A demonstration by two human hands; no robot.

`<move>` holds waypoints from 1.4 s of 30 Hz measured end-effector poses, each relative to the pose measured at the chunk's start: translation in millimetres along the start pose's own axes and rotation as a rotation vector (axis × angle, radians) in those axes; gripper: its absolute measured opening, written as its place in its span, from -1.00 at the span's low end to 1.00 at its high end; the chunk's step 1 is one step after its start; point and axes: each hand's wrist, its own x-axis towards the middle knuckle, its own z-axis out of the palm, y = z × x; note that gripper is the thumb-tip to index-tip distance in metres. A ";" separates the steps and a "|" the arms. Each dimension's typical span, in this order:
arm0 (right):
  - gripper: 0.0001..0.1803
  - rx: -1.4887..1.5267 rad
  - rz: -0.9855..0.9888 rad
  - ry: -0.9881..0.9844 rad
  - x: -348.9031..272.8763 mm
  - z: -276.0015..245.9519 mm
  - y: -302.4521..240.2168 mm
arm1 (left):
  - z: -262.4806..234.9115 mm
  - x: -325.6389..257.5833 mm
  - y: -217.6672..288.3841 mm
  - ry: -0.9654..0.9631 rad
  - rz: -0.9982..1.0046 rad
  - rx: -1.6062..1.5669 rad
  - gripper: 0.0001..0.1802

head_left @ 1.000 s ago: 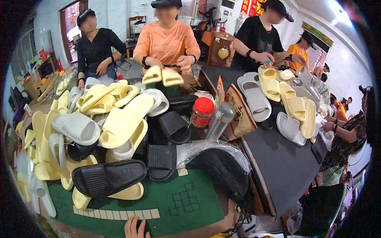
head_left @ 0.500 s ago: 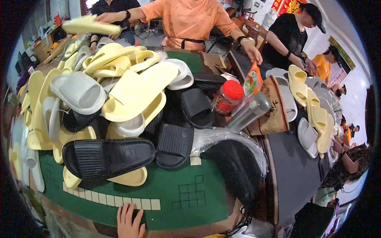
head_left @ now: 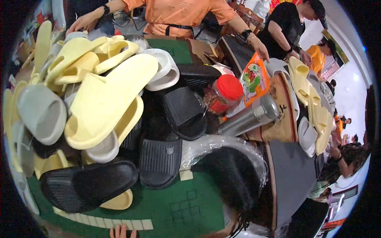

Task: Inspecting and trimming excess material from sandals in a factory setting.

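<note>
At the lower edge only the fingertips of my left hand [head_left: 123, 231] show, stretched out with small gaps between them. They touch or hover over a row of cream square pieces [head_left: 99, 222] on the green mat [head_left: 158, 206]. Nothing is seen in the fingers, and the rest of the hand is cut off. My right hand is out of the picture. Just beyond the row lies a black slide slipper [head_left: 89, 184], partly over a pale yellow slipper [head_left: 119, 199]. Another black slipper [head_left: 160, 162] stands to its right, near a single cream square [head_left: 185, 175].
Yellow, grey and white slippers pile up at left, with a large yellow slipper [head_left: 111, 103] on top. A red-lidded jar [head_left: 226, 94], steel flask [head_left: 250, 116], orange packet [head_left: 254, 79] and black bag [head_left: 228, 174] stand right. Across the table, a person in orange [head_left: 178, 16] reaches out both arms.
The whole view has shifted, with the pile looking nearer and more to the left. Less of my left hand shows. The person opposite no longer holds up a yellow slipper.
</note>
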 end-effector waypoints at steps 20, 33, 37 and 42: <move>-0.46 -0.064 0.152 0.128 13.4 -31.5 2.0 | 8.4 -6.9 0.7 -0.070 -0.012 0.023 -0.47; -0.41 0.191 -0.003 0.130 26.3 393.1 -52.2 | 26.3 -15.6 9.2 0.181 0.072 0.284 -0.47; -0.54 0.393 0.046 0.254 30.4 403.7 -59.7 | 30.8 -19.1 18.0 0.234 0.121 0.295 -0.47; -0.62 0.264 -0.077 0.372 23.2 383.1 -74.1 | 34.3 -21.8 8.7 0.255 0.128 0.357 -0.49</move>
